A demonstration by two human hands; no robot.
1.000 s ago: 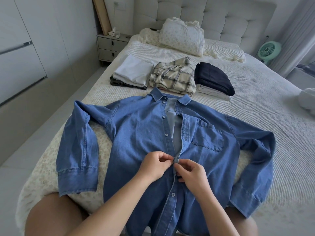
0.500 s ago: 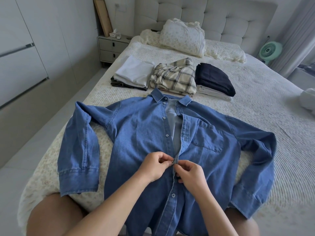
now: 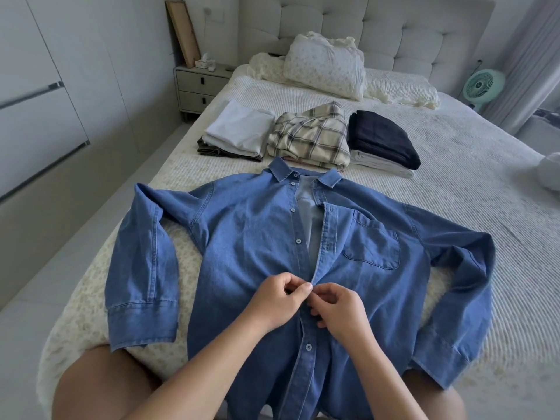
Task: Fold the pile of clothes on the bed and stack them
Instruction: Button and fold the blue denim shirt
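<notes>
Shirt: the denim shirt lies face up on the near end of the bed.
Fingers: left hand and right hand both pinch the placket mid-chest.
Change: hardly any; the same button is still being worked.
Meaning: folding hasn't started.
Stacks: three folded piles wait farther up.

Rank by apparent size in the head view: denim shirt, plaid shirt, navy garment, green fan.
1. denim shirt, though nearest the camera
2. plaid shirt
3. navy garment, close to the plaid shirt, so unsure
4. green fan, farthest away
</notes>
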